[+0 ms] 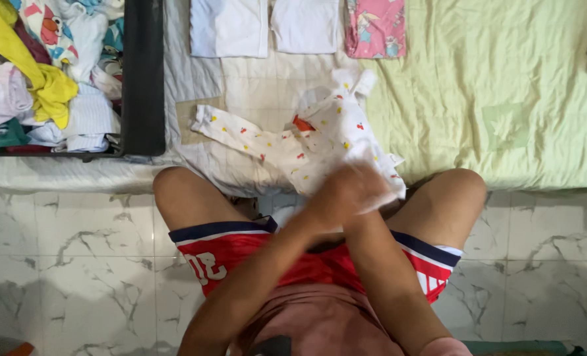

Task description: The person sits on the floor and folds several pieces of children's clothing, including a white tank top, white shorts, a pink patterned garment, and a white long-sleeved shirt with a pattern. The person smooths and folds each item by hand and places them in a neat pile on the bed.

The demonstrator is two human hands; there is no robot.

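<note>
Both hands, left hand (333, 198) and right hand (366, 188), blurred, grip closed on hem of white printed garment (320, 142), spread on bed (504, 99) near 3 folded pieces (231, 26). Folding underway, seemingly; next fold needs sleeve brought in.

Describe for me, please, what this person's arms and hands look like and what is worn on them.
Both forearms are bare, with no watch, bracelet or glove in view. The right hand and left hand are motion-blurred, so rings cannot be told. A pink short sleeve shows at the right upper arm, matching the pink shirt.
</note>
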